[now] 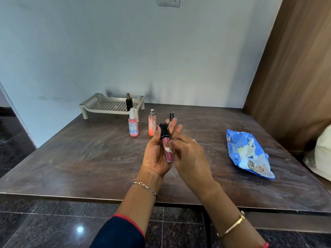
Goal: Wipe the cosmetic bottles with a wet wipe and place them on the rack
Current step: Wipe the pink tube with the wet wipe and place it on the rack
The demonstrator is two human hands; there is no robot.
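Behind the tube held by the left grip, right grip unclear: pink bottle, rack.

Surface: dark wood look, dull, scratched, pale dusty smears.
Rack, upper middle: beige plastic, smooth.
Wipe pack, right: blue plastic, shiny, crinkly.
Lip gloss tube, middle: clear plastic, shiny black cap.
Floor, bottom: dark stone tiles, glossy.
Wall panel, right: brown wood grain, matt.
Bracelet, lower right: shiny metal.
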